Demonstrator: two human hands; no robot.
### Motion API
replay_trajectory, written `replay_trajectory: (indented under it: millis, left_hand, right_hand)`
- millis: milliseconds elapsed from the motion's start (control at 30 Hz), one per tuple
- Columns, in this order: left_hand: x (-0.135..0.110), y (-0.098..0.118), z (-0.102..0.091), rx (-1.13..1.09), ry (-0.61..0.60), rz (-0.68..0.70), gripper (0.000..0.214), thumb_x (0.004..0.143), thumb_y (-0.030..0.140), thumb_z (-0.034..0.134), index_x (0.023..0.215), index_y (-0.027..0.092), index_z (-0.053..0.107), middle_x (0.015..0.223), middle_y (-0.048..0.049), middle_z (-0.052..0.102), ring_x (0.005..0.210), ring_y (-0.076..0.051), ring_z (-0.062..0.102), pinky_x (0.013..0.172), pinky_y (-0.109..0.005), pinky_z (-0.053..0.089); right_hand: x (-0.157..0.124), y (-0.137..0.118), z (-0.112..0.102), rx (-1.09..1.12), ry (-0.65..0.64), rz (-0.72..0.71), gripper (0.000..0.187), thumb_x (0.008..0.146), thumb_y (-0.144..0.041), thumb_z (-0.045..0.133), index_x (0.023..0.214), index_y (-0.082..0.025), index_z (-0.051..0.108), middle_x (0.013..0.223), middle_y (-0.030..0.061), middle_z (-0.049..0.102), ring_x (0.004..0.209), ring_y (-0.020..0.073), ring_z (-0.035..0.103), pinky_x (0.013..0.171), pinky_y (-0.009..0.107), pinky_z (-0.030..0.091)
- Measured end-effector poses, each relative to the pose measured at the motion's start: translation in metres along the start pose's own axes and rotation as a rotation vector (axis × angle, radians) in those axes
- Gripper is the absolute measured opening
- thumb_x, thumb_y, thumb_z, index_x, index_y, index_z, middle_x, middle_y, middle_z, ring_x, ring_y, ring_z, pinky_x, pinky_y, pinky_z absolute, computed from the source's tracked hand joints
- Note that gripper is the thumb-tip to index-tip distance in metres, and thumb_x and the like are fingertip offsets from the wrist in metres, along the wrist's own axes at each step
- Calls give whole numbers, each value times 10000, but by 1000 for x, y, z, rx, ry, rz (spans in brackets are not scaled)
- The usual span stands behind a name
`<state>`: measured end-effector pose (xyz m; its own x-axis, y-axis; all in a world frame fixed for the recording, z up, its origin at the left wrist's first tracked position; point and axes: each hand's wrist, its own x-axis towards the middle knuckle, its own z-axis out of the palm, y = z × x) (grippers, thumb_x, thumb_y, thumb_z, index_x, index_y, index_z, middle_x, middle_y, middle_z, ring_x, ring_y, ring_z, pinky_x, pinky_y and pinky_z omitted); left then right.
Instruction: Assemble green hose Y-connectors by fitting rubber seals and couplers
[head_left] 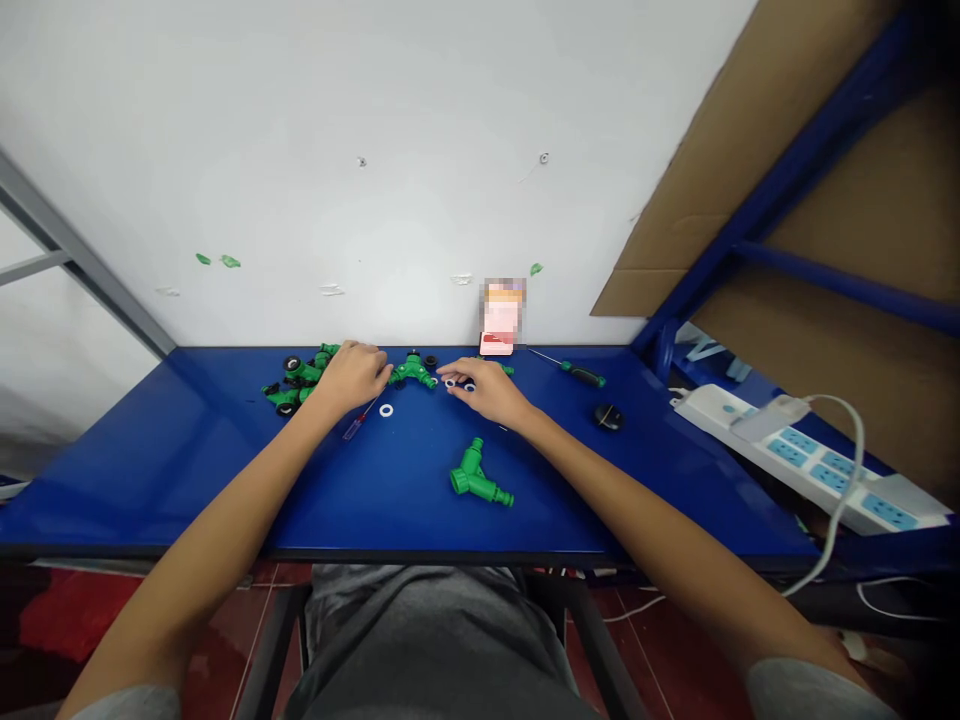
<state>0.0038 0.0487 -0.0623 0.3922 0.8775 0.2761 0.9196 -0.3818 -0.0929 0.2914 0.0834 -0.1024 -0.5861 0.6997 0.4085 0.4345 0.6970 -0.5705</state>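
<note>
My left hand (354,376) rests on the blue table (187,470) near its far edge, fingers curled onto the end of a green Y-shaped hose connector (414,372). My right hand (484,387) lies flat just right of that connector, fingers stretched out over several small white washers (451,383). Another white washer (386,410) lies in front of my left hand, beside a small screwdriver with a clear handle (357,422). A second green Y connector (478,479) lies nearer to me, in the middle of the table.
A heap of green connectors and black rings (296,380) sits left of my left hand. A green-handled screwdriver (577,372) and a black cap (608,416) lie to the right. A white power strip (810,455) with its cable sits on the right shelf.
</note>
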Motion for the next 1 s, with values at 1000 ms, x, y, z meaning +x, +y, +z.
replay_trajectory:
  millis: [1000]
  left_hand:
    - [8,20,25,-150,217,280,335,1095,317,503,1247,164,760,1261,-168,744,1190,-344,650,1049,-518,529]
  right_hand:
    - [8,27,-8,-24,150,10,397,855,10,691,1141,-218,847,1131,89,849,980,245,803,932,398,651]
